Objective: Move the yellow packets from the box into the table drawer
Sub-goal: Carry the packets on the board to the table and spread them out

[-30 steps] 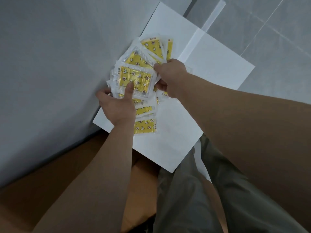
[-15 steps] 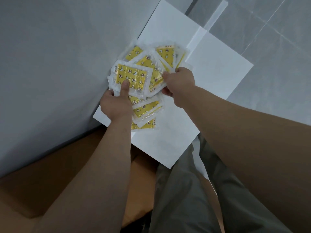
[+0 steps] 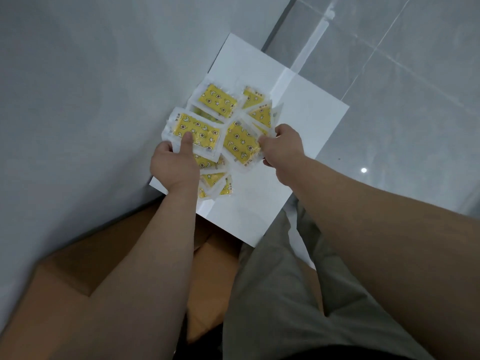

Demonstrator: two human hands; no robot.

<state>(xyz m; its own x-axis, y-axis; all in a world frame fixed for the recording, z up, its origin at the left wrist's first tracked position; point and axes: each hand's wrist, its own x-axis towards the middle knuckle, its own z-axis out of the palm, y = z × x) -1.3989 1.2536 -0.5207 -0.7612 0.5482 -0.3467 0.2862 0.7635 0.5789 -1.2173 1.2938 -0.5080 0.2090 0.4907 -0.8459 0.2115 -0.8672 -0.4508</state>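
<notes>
The left hand (image 3: pixel 174 166) grips a stack of yellow packets (image 3: pixel 198 133), its thumb pressed flat on the top one; the right hand (image 3: pixel 282 149) pinches the edge of another packet (image 3: pixel 240 144) just beside it; more packets spread above and below both hands over a white panel (image 3: pixel 298 118), which meets the edge of the grey worktop (image 3: pixel 91 100); a brown cardboard box (image 3: pixel 215 266) sits nearer the person's legs; tiled floor (image 3: pixel 402 87) lies to the right.

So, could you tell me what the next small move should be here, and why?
Probably let go: the left hand and right hand each pinch yellow packets over the white drawer, where other packets already lie. Lowering and releasing them there seems the sensible step.
</notes>
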